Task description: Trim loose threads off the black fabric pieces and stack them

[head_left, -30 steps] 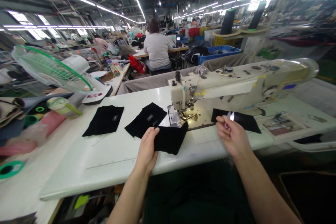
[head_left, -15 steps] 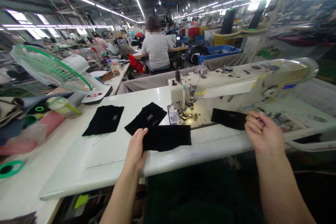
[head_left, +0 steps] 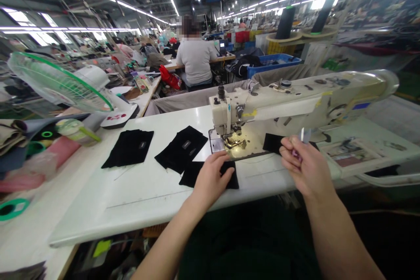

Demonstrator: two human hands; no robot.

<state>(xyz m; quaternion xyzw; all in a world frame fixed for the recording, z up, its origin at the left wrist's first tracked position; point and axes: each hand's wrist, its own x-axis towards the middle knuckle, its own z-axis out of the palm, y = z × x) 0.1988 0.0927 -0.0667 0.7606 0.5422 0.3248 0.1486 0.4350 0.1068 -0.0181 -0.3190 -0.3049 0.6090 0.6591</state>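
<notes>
My left hand (head_left: 213, 175) lies over a black fabric piece (head_left: 192, 174) at the table's front edge, its thumb apart from the fingers. Clenched in my right hand (head_left: 303, 159) is a small purple-handled tool that looks like thread snips (head_left: 306, 134), the pale blade sticking up. Behind that hand, another black fabric strip (head_left: 271, 143) is partly covered. The sewing machine (head_left: 229, 116) stands just beyond my left hand, its lit needle area bare of fabric. Left of it, black pieces with small labels (head_left: 183, 146) overlap, and a stack of black pieces (head_left: 129, 148) sits farther left.
A green-rimmed fan (head_left: 62, 81) stands at the left, near a lidded cup (head_left: 77, 132) and a green tape roll (head_left: 13, 209). Thread cones (head_left: 285, 22) rise behind the machine. A person in a light shirt (head_left: 195, 59) sits ahead, beside a blue crate (head_left: 274, 64).
My left hand has let go of the fabric's left end and moved right onto its middle. The fabric now lies flatter. My right hand has moved left, and the tool's blade now shows.
</notes>
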